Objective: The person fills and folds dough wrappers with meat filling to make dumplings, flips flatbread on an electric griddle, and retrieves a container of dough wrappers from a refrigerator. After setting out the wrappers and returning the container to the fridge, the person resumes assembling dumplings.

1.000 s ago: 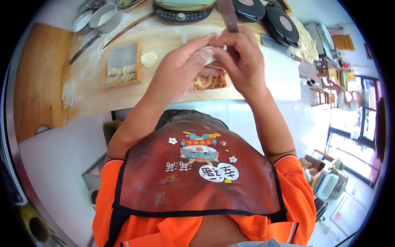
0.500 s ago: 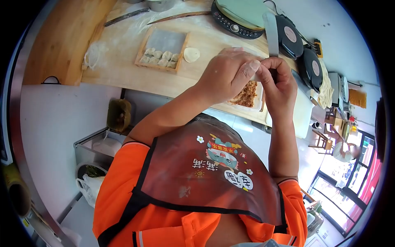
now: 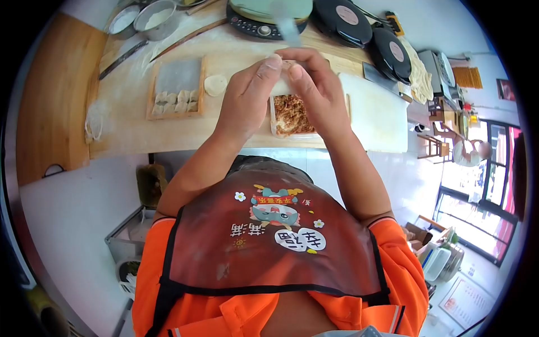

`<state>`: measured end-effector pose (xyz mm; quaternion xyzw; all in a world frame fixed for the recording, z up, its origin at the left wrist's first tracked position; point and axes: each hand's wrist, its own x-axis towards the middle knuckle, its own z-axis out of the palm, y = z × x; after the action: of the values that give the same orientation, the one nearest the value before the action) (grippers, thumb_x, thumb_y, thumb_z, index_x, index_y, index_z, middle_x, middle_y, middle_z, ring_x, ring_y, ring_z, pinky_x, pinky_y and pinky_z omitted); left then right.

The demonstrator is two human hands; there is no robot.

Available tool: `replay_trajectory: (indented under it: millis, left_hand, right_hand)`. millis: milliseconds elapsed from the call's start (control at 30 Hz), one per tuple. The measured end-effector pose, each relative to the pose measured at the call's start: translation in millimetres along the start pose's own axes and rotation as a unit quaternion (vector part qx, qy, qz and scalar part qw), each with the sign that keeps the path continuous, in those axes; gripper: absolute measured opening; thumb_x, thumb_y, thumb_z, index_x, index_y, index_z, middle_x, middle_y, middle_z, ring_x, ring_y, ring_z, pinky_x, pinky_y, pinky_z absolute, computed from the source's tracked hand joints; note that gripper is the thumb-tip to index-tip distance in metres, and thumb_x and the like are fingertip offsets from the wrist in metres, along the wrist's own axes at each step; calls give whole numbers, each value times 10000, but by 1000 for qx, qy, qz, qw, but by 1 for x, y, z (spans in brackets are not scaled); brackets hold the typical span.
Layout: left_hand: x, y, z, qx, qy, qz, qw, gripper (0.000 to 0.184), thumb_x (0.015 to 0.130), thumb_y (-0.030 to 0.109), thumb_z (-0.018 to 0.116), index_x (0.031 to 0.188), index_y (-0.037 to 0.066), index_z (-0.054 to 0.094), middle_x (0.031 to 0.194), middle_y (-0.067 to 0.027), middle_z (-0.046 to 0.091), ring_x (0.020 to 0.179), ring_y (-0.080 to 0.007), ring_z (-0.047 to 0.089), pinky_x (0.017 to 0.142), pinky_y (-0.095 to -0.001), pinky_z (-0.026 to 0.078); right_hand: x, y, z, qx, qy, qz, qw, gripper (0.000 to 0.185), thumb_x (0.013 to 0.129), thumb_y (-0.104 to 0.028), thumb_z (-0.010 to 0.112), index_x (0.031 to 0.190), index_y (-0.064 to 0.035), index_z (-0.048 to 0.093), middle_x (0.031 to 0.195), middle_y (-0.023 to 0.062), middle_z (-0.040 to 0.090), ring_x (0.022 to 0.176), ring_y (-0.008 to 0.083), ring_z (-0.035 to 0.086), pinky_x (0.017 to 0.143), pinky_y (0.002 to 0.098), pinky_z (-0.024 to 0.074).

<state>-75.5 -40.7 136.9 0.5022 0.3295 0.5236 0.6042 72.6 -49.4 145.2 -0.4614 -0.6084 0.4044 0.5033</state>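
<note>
Both hands meet over the tub of brown filling [image 3: 292, 115]. A pale piece of dough [image 3: 284, 85] shows between them, partly covered by fingers. My left hand [image 3: 250, 92] is closed on its left side, thumb on top. My right hand [image 3: 317, 84] is closed at its right side and also holds a flat metal spatula [image 3: 287, 25], blurred and pointing away from me. To the left, a round dough wrapper [image 3: 215, 85] lies beside a wooden-framed tray [image 3: 150, 101] with several folded dumplings [image 3: 175, 103] in its near half.
Behind the hands stands a green-lidded electric cooker [image 3: 268, 11], with two black round appliances [image 3: 343, 19] to its right. A white board [image 3: 376, 115] and a knife [image 3: 387, 81] lie at right. Metal bowls [image 3: 156, 18] and wooden sticks [image 3: 188, 38] are at back left. A person [image 3: 469, 153] sits far right.
The view has swung right and back again. My hands have closed in more tightly around the dough, and the filling shows more fully beneath them. The spatula stays in my right hand.
</note>
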Motion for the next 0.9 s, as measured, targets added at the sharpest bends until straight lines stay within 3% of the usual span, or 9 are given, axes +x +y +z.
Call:
replay_trajectory:
  millis: [100,133,233,300,333,400,533,800,900]
  left_hand:
    - [2,6,11,-50,-16,-37,998,425,1047,347,447,1119,-20,648,986,-46,660,943,-118,577,857,-274,448]
    - [2,7,15,-65,-19,-46,997,423,1047,349,443,1126,-15,643,985,-49,660,943,-125,583,853,-276,453]
    - [1,10,25,-57,-23,-54,997,431,1059,344,404,1109,-11,642,926,-27,612,867,-117,554,786,-280,452]
    - [-4,15,29,6,-33,-58,998,454,1068,343,374,1064,-13,657,829,25,526,806,-70,467,761,-251,402]
    - [-7,15,29,100,-48,19,994,361,1052,266,414,1093,-20,629,896,-39,563,802,-130,525,735,-288,444]
    - [-12,10,33,151,-59,74,984,365,1050,279,415,1086,-16,628,899,-42,568,803,-133,529,737,-288,446]
    - [-21,-5,42,151,-58,106,981,375,1047,305,418,1072,-7,625,906,-47,577,805,-140,535,741,-290,450]
    - [-30,-34,42,118,-20,126,985,398,1040,356,423,1045,11,620,919,-57,595,810,-154,548,749,-293,459]
    - [-29,-41,36,99,7,120,988,407,1038,376,425,1035,17,618,925,-61,602,812,-159,553,752,-294,462]
  right_hand:
    - [5,-4,-2,79,-18,3,997,420,977,-358,579,1206,-7,614,1034,31,631,885,72,537,713,233,442]
    - [5,-1,-8,92,-46,22,994,488,979,-404,546,1264,-11,597,1076,49,635,936,100,555,800,259,455]
    - [3,-9,-14,133,-58,30,989,471,969,-409,546,1189,3,611,1051,50,630,943,116,556,841,283,451]
    - [0,-13,-16,129,-52,-18,990,439,966,-399,533,1121,4,609,1026,57,624,938,125,554,832,289,452]
    - [-3,-14,-16,127,-50,-41,990,425,964,-394,526,1087,5,608,1013,61,621,936,129,553,828,292,452]
    - [-7,-13,-13,125,-17,-106,986,387,961,-369,514,1036,2,593,981,82,611,914,156,552,820,303,449]
    - [-13,-11,-11,61,-2,-166,984,492,919,-446,397,1031,10,546,1058,179,557,944,227,531,893,346,422]
    - [-6,3,-8,28,-29,-245,969,507,916,-462,380,1017,3,557,1055,191,555,902,225,522,845,344,422]
    - [-5,12,1,47,-43,-221,973,512,935,-453,362,1045,4,564,1052,180,559,899,221,524,849,345,421]
